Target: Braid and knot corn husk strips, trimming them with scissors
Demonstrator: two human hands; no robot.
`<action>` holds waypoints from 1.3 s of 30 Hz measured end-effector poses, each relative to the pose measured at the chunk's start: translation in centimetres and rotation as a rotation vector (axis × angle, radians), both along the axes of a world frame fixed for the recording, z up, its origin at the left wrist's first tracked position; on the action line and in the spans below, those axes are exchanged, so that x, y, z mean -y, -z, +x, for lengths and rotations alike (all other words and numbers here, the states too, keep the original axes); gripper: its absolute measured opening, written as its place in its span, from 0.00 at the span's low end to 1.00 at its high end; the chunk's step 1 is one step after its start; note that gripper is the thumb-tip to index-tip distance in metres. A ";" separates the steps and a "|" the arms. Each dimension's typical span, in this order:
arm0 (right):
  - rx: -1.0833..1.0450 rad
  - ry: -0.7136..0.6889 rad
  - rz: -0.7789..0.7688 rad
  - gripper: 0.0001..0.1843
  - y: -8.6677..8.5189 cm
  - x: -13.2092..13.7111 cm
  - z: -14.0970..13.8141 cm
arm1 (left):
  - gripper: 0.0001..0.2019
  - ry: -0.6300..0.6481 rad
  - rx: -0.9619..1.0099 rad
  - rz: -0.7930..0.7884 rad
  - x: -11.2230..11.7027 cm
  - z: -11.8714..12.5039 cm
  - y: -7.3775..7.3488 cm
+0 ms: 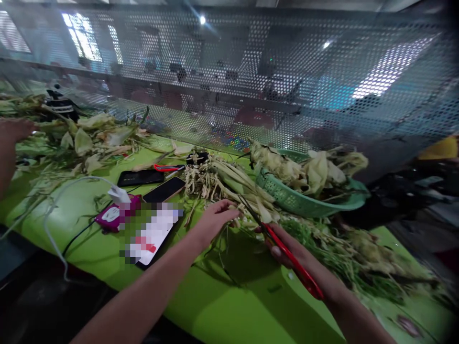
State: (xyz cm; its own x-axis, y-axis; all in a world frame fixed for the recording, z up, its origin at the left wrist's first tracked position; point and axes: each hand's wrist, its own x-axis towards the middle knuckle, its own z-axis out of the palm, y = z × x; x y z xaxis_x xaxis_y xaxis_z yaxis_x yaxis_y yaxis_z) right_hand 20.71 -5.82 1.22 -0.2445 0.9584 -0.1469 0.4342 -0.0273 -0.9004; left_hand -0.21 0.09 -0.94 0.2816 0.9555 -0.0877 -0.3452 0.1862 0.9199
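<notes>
My left hand point(215, 220) rests on a pile of pale dried stalks and husks point(222, 184) on the green table point(236, 296), its fingers curled round some stems. My right hand point(287, 248) grips red-handled scissors point(290, 258), whose dark blades point up and left into the same pile, close to my left fingertips. The stems lie loose between both hands.
A green plastic basket point(304, 203) full of husks sits just behind the pile. Three phones point(140, 177) and a pink device with a white cable point(111, 215) lie at left. More husks point(93, 136) cover the far left, where another person's hand point(14, 129) reaches in. Perforated metal screen behind.
</notes>
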 end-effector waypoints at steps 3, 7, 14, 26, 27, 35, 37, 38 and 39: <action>-0.009 -0.075 0.020 0.29 0.3 -0.3 0.3 | 0.11 0.016 -0.020 -0.039 0.0 0.2 0.1; -0.035 -0.096 0.034 0.28 0.7 -0.4 0.3 | 0.11 0.035 -0.044 -0.026 -0.1 0.3 0.3; -0.020 -0.091 0.019 0.27 0.5 -0.2 0.1 | 0.12 0.068 -0.054 -0.006 0.0 0.2 0.4; 0.019 -0.092 0.029 0.26 0.5 -0.3 0.0 | 0.10 0.096 0.031 -0.140 0.1 0.0 -0.1; 0.024 -0.086 0.025 0.27 0.4 -0.3 -0.1 | 0.10 0.097 0.036 -0.145 0.1 0.0 -0.1; 0.030 -0.089 0.005 0.28 0.4 -0.2 0.2 | 0.10 0.085 0.075 -0.178 0.1 0.0 -0.2; 0.012 -0.102 0.009 0.28 0.5 -0.2 0.3 | 0.10 0.080 0.078 -0.190 0.1 0.0 -0.3; 0.004 -0.110 0.009 0.28 0.6 -0.2 0.3 | 0.10 0.080 0.078 -0.192 0.2 0.0 -0.4; -0.001 -0.115 0.010 0.28 0.6 -0.2 0.4 | 0.10 0.081 0.078 -0.193 0.2 0.0 -0.4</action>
State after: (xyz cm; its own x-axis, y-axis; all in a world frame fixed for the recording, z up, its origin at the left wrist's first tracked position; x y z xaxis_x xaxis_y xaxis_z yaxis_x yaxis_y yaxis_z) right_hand 21.09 -5.60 0.62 -0.3528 0.9255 -0.1374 0.4330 0.0313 -0.9008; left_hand -0.24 -0.08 -0.53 0.3699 0.8971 -0.2417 -0.3906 0.3862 0.8357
